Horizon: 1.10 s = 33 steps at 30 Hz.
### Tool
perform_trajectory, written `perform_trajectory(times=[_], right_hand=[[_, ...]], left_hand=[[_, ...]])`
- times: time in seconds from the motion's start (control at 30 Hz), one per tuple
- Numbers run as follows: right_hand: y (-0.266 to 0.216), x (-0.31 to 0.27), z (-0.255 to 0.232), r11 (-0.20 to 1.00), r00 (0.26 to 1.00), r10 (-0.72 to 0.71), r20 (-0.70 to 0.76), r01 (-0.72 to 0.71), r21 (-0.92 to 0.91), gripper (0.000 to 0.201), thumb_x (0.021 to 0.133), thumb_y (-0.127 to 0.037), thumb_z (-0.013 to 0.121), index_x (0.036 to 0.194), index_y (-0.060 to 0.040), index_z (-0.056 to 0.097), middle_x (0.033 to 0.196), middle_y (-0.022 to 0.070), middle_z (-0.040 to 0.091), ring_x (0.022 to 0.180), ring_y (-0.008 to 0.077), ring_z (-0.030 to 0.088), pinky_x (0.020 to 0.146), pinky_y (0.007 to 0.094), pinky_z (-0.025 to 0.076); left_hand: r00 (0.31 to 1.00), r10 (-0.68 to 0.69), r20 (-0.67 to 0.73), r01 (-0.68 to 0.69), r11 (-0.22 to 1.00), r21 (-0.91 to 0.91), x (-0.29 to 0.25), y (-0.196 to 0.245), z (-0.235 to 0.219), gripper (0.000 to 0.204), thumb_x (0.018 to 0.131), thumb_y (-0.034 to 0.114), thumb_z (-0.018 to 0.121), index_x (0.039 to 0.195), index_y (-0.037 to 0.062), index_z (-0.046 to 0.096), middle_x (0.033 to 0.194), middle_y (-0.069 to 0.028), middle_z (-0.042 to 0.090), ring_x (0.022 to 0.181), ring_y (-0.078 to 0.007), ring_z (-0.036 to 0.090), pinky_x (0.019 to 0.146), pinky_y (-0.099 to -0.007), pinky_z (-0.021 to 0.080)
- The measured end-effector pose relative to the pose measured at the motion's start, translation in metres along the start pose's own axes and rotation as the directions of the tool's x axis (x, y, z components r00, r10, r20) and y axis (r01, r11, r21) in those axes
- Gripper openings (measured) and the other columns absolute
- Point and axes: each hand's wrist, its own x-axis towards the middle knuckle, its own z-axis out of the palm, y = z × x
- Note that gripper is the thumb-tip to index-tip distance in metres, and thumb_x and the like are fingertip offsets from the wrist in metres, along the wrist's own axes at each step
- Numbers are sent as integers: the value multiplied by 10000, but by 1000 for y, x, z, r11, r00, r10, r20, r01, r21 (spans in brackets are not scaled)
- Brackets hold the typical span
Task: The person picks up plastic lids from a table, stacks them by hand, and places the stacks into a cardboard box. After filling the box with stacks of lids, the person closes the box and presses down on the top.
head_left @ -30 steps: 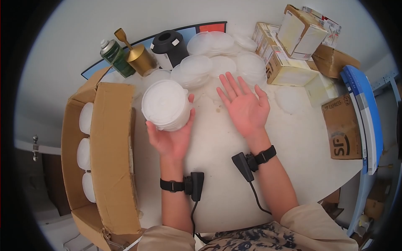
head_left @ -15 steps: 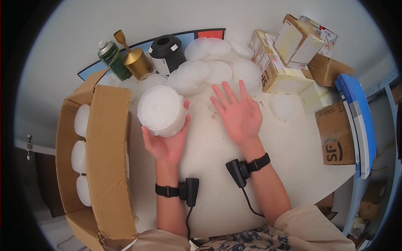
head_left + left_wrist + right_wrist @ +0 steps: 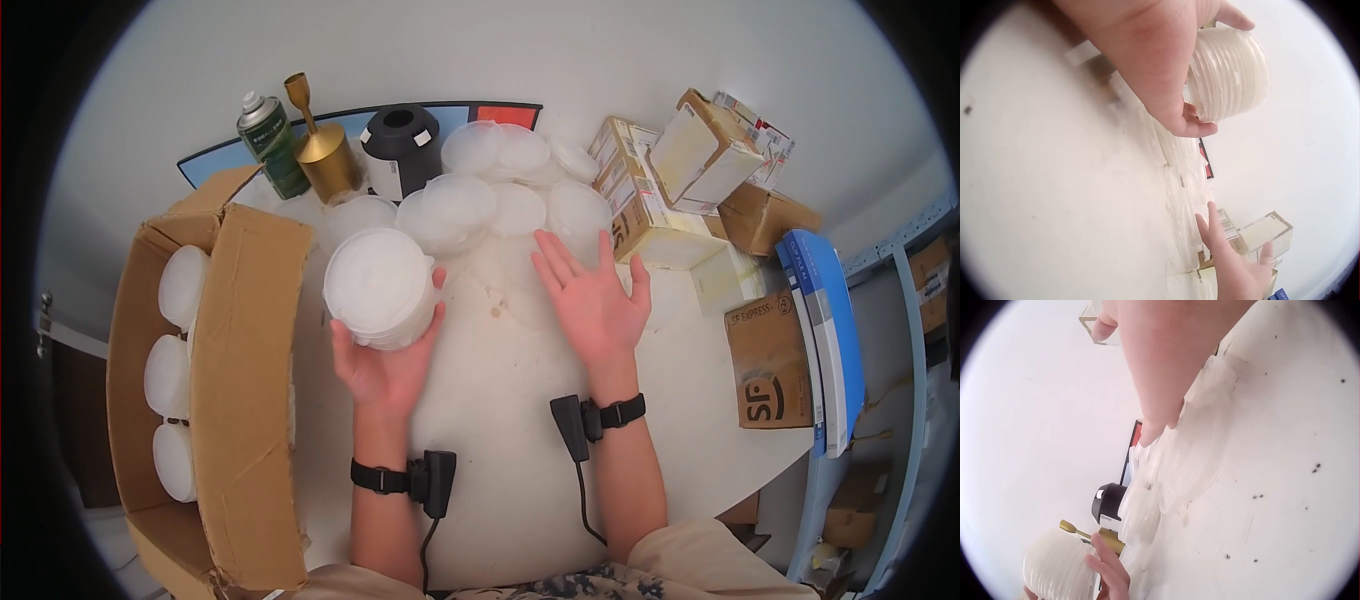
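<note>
My left hand (image 3: 388,372) grips a stack of round white translucent lids (image 3: 378,285) from beneath, thumb on one side and fingers on the other. The ridged rims of the stack (image 3: 1232,75) show in the left wrist view, with the left hand (image 3: 1147,56) curled around its base. My right hand (image 3: 600,310) is held palm up over the table, fingers spread and holding nothing. Loose piles of similar lids (image 3: 458,205) lie beyond both hands. An upright cardboard box (image 3: 245,400) at the left holds several white round stacks (image 3: 172,375).
At the back stand a green spray can (image 3: 272,145), a gold holder (image 3: 326,160) and a black cylinder (image 3: 401,150). Cardboard boxes (image 3: 665,235), an SF Express box (image 3: 768,360) and blue folders (image 3: 825,330) are on the right of the white table (image 3: 500,470).
The head view has shifted, so the scene sits lower in it. My left hand still grips the lid stack; my right hand stays spread and empty.
</note>
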Motion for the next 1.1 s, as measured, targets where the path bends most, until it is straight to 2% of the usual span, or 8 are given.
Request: perform_trajectory(times=[0.13, 0.2, 0.43, 0.6, 0.93, 1.0, 1.03, 1.1], right_hand=[[1, 0, -2, 1000, 1000, 7, 8, -7, -18, 822, 945, -345, 524, 1550, -287, -30, 1566, 264, 48, 1442, 439, 180, 1183, 542, 195], [2, 1, -3, 963, 1000, -31, 4, 31, -269, 790, 959, -315, 497, 1553, -259, -22, 1559, 265, 112, 1435, 410, 224, 1173, 538, 224], [-3, 2, -5, 904, 998, -64, 0, 58, -424, 747, 985, -297, 458, 1558, -232, -17, 1558, 234, 178, 1413, 396, 285, 1150, 527, 272], [-12, 3, -4, 719, 986, -159, -43, 86, -690, 753, 984, -231, 455, 1558, -207, -32, 1528, 192, 253, 1368, 393, 371, 1129, 499, 315], [-23, 2, 2, 772, 993, -109, -50, 53, -634, 761, 970, -188, 475, 1563, -228, 0, 1407, 150, 379, 1315, 425, 435, 1123, 480, 331], [-22, 2, 4, 818, 994, -91, -54, 44, -573, 733, 954, -235, 480, 1563, -255, 73, 1532, 223, 148, 1369, 436, 347, 1144, 474, 314], [-22, 3, 4, 818, 995, -84, -52, 39, -574, 733, 954, -235, 480, 1563, -255, 73, 1532, 223, 148, 1369, 436, 347, 1144, 474, 314], [-21, 4, 4, 863, 995, -80, -55, 42, -504, 716, 970, -189, 475, 1563, -216, 76, 1448, 145, 344, 1353, 409, 386, 1124, 457, 343]], left_hand=[[1000, 0, -4, 0, 1000, 7, 0, -1, 0, 952, 752, 573, 728, 1501, 190, 280, 1517, -159, 325, 1409, -425, 263, 1055, -485, 382], [1000, -2, -9, 2, 1000, 2, 0, -1, -1, 949, 756, 573, 724, 1501, 187, 280, 1517, -157, 326, 1408, -425, 264, 1054, -485, 383], [1000, -15, 5, 15, 1000, -8, 0, 0, -3, 922, 767, 566, 712, 1497, 183, 301, 1524, -97, 329, 1402, -440, 284, 1094, -491, 329], [1000, -11, -16, 10, 999, -38, 1, 0, -3, 938, 761, 571, 721, 1500, 193, 284, 1524, -158, 317, 1412, -422, 256, 1052, -486, 380], [1000, -27, 6, 27, 1000, 13, 6, 0, -4, 931, 772, 554, 714, 1503, 174, 281, 1531, -135, 312, 1396, -437, 293, 1078, -496, 361], [1000, -25, 7, 25, 999, 38, 6, 1, -5, 936, 770, 558, 709, 1504, 167, 281, 1528, -115, 325, 1387, -446, 314, 1094, -502, 338], [999, -33, 10, 33, 998, 51, 6, 1, -4, 936, 775, 549, 709, 1505, 153, 277, 1523, -118, 334, 1385, -439, 321, 1100, -502, 332], [1000, -28, 11, 28, 997, 67, 6, 2, -3, 936, 779, 540, 709, 1505, 140, 274, 1519, -120, 342, 1384, -433, 328, 1106, -503, 326]])
